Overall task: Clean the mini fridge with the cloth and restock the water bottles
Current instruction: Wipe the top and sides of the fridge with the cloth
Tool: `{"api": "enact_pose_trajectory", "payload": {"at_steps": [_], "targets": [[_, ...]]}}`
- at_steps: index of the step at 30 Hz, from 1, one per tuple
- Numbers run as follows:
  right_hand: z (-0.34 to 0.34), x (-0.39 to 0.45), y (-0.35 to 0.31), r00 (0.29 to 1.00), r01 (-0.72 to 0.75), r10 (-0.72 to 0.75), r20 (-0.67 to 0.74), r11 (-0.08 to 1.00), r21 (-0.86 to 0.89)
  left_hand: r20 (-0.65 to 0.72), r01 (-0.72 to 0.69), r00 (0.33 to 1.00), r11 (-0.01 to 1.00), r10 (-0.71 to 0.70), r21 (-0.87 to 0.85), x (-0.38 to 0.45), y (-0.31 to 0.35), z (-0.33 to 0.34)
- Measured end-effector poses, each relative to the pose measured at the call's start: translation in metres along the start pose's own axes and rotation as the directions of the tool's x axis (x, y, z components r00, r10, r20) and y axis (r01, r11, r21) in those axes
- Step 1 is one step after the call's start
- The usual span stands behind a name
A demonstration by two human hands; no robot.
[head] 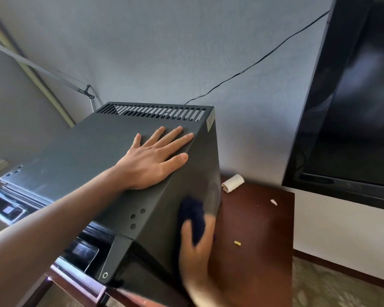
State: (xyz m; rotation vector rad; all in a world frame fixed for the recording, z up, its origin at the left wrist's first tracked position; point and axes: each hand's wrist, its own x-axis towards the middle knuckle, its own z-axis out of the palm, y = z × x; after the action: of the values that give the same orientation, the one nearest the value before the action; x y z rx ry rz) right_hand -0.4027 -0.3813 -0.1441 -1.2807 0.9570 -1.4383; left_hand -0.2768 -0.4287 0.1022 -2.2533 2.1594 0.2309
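Observation:
The dark grey mini fridge [93,151] fills the middle of the view, standing on a reddish-brown wooden cabinet top [257,229]. My left hand [155,158] lies flat on the fridge's top panel, fingers spread, just short of the vent slots at the back. My right hand [197,251] presses a dark blue cloth [192,216] against the fridge's right side wall, low down; the hand is motion-blurred. The fridge door hangs open at the lower left, with its shelf edges [80,253] showing. No water bottles are in sight.
A black power cable [253,65] runs from the fridge's back up the grey wall. A large black TV [353,96] hangs at the right. On the cabinet top lie a white paper roll [233,182] and small scraps [237,243]. A metal lamp arm [42,69] stands at the left.

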Motion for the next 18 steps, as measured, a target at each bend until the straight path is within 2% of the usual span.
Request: {"api": "enact_pose_trajectory", "payload": {"at_steps": [2, 4, 5, 6, 7, 8, 9, 11, 12, 14, 15, 18], "targets": [[-0.003, -0.042, 0.007, 0.997, -0.031, 0.035, 0.075, 0.998, -0.052, 0.008, -0.002, 1.000, 1.000, 0.002, 0.007, 0.000, 0.000, 0.000], [-0.008, -0.049, 0.015, 0.996, -0.084, 0.088, 0.030, 0.989, -0.122, 0.012, -0.004, 1.000, 1.000, 0.004, 0.014, -0.002, 0.000, -0.001], [-0.008, -0.047, 0.011, 0.995, -0.100, 0.101, -0.002, 0.989, -0.105, 0.013, -0.008, 1.000, 1.000, 0.008, 0.020, -0.002, 0.000, 0.000], [-0.008, -0.042, 0.001, 0.998, -0.060, 0.062, 0.029, 0.996, -0.067, 0.012, -0.011, 1.000, 1.000, 0.011, 0.025, -0.002, 0.000, 0.000], [-0.008, -0.034, -0.007, 0.992, 0.072, -0.067, 0.106, 0.997, -0.041, 0.010, -0.013, 1.000, 1.000, 0.013, 0.028, -0.002, 0.000, 0.000], [-0.007, -0.020, -0.008, 0.980, 0.144, -0.142, 0.138, 0.990, -0.003, 0.006, -0.015, 1.000, 0.999, 0.015, 0.031, -0.002, 0.000, 0.000], [-0.005, 0.005, -0.004, 0.986, 0.148, -0.150, 0.078, 0.988, 0.033, 0.003, -0.016, 1.000, 0.999, 0.016, 0.033, -0.003, 0.001, 0.000], [0.008, 0.085, 0.006, 0.987, 0.055, -0.058, -0.152, 0.998, -0.026, 0.000, -0.023, 1.000, 0.999, 0.023, 0.031, -0.002, 0.000, 0.000], [0.013, 0.125, 0.011, 0.983, -0.023, 0.017, -0.185, 0.999, -0.030, 0.001, -0.026, 1.000, 0.999, 0.026, 0.029, -0.001, 0.000, 0.000], [0.017, 0.191, 0.029, 0.968, -0.191, 0.185, -0.170, 0.982, -0.016, 0.003, -0.029, 1.000, 0.999, 0.029, 0.029, 0.000, 0.000, 0.000], [0.016, 0.213, 0.042, 0.961, -0.229, 0.227, -0.161, 0.973, 0.006, 0.002, -0.030, 1.000, 0.999, 0.030, 0.028, 0.001, 0.000, 0.000], [0.011, 0.238, 0.057, 0.964, -0.254, 0.252, -0.089, 0.967, -0.017, -0.004, -0.034, 0.999, 0.999, 0.035, 0.021, 0.001, -0.002, 0.000]]}}
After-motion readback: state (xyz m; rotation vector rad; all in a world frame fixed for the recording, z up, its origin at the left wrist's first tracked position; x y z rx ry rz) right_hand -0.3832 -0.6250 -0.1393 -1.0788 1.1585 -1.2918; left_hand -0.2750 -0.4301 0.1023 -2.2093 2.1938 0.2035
